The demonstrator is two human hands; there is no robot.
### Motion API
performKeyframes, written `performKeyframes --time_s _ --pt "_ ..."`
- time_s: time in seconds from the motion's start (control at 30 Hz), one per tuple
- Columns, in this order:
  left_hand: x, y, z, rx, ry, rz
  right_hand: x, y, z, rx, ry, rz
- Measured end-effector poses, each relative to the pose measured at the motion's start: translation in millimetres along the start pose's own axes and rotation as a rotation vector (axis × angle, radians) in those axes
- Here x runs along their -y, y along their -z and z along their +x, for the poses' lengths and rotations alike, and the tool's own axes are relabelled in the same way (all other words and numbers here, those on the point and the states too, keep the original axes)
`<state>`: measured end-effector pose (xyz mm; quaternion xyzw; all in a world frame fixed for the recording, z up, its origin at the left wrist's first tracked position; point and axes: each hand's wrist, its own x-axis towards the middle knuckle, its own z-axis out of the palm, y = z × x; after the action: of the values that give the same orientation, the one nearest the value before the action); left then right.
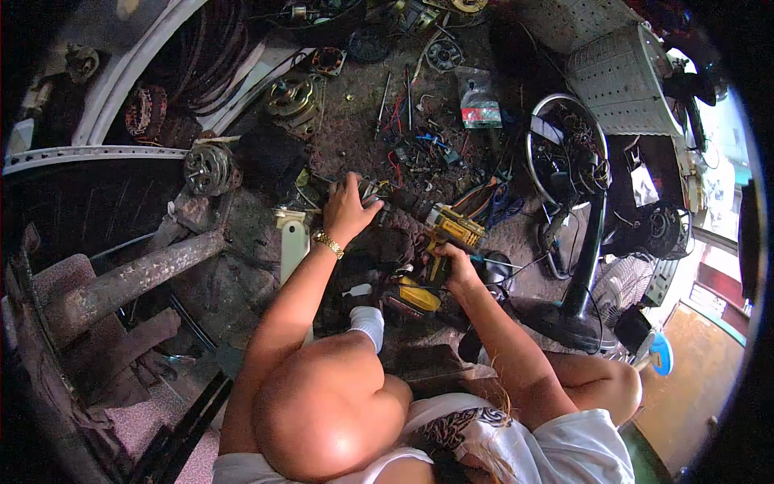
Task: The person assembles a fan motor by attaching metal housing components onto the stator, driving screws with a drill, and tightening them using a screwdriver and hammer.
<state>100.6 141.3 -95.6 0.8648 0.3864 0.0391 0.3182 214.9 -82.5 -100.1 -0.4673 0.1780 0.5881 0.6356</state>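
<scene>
My right hand [459, 270] is wrapped round the handle of a yellow and black cordless drill [455, 228]. The drill lies sideways, its dark front end pointing left. At that end is my left hand [348, 211], wearing a gold watch [329, 244], thumb and fingers bent round a small metal part [369, 190]. The part is largely hidden, so its kind is unclear. Below the drill, a second yellow and black tool [415, 297] rests by my sock, partly covered. Dark cloth-like material [395, 246] sits between my hands.
Loose wires, screws and small parts [427, 149] litter the floor ahead, with a plastic packet [480, 101]. Motor housings [211, 168] stand at left. To the right are a metal-rimmed bowl [605, 153] of wires, a black fan stand [592, 266] and a fan grille [625, 286].
</scene>
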Motion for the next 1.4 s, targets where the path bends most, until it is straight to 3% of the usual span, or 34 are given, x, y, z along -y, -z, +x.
performKeyframes --time_s 0.73,0.8,1.23,1.3,1.4 --pt "1.6 -2.9 -4.0 0.034 0.1 -0.031 -0.2 -12.1 3.2 0.038 -0.063 -0.021" --pt "6.5 -7.0 -3.0 -0.017 -0.01 -0.001 3.2 -19.5 -0.1 -0.003 -0.037 -0.037" --pt "14.4 -10.0 -2.4 -0.036 -0.038 -0.024 8.1 -8.6 9.0 0.029 -0.117 -0.049" --pt "14.7 -7.6 -3.5 0.017 0.024 -0.171 9.1 -6.8 7.8 0.0 -0.131 -0.074" --pt "7.1 -1.0 -5.4 0.06 0.07 -0.055 10.4 -7.5 4.1 0.055 -0.124 -0.007"
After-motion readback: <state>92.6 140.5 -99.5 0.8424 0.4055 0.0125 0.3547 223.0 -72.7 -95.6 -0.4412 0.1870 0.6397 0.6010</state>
